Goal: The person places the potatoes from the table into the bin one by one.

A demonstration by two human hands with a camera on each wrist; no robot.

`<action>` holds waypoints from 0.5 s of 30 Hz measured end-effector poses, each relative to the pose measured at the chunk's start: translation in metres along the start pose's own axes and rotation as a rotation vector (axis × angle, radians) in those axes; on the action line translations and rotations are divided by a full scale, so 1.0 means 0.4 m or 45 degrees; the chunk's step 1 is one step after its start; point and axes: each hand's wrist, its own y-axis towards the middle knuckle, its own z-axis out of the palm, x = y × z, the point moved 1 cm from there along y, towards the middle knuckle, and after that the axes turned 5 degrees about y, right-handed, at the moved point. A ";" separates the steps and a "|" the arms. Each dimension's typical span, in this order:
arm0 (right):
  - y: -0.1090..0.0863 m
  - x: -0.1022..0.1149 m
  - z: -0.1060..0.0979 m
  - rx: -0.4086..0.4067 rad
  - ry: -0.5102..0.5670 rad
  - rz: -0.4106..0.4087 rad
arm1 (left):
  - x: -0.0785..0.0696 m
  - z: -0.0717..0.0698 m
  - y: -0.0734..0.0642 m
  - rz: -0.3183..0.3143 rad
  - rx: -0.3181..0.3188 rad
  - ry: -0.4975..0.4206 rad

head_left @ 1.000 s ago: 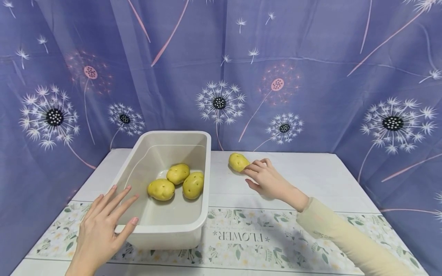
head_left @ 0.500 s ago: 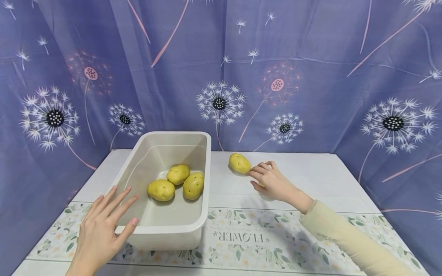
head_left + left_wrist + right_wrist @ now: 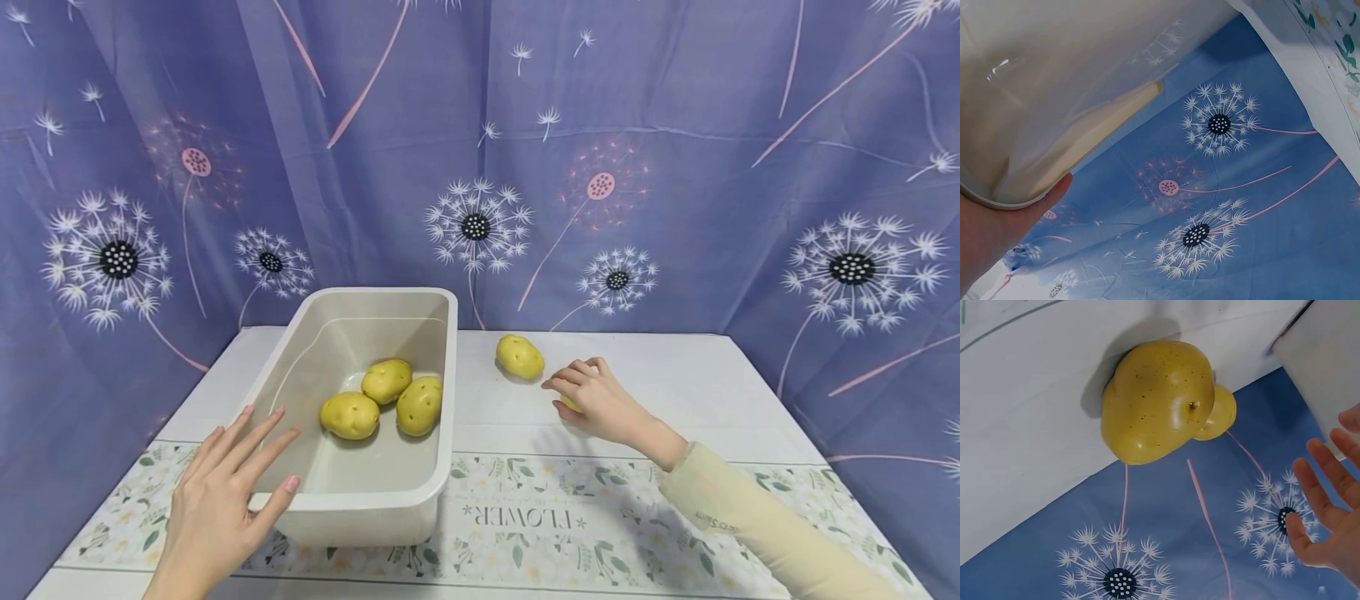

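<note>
My left hand (image 3: 213, 500) rests at the near left corner of a pale grey plastic bin (image 3: 360, 500), its fingers straight and spread over the rim. In the left wrist view the hand (image 3: 997, 240) lies along the bin's edge. To the right of the bin, my right hand (image 3: 600, 404) hovers with loosely bent fingers over a yellow potato (image 3: 570, 403), which it mostly hides in the head view. The right wrist view shows that potato (image 3: 1160, 403) large on the white tabletop, with space between it and the fingers (image 3: 1319, 487). Another potato (image 3: 520, 357) lies just beyond.
Three potatoes lie inside the bin: one at the left (image 3: 350, 415), one at the back (image 3: 386, 382) and one by the right wall (image 3: 420, 406). A floral printed band (image 3: 525, 517) crosses the white table. Blue dandelion curtains (image 3: 480, 125) enclose the back and sides.
My right hand has drawn back slightly to the right, away from the farther potato, which shows in full now. A bit of the nearer potato has come into sight under it. The left hand stays put.
</note>
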 end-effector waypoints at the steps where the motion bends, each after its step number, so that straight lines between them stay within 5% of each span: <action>1: -0.001 0.000 0.000 0.000 0.004 0.001 | 0.000 0.000 0.000 0.000 0.000 -0.001; 15: -0.024 -0.013 0.017 0.007 0.031 0.040 | 0.000 0.001 -0.002 -0.010 0.006 -0.006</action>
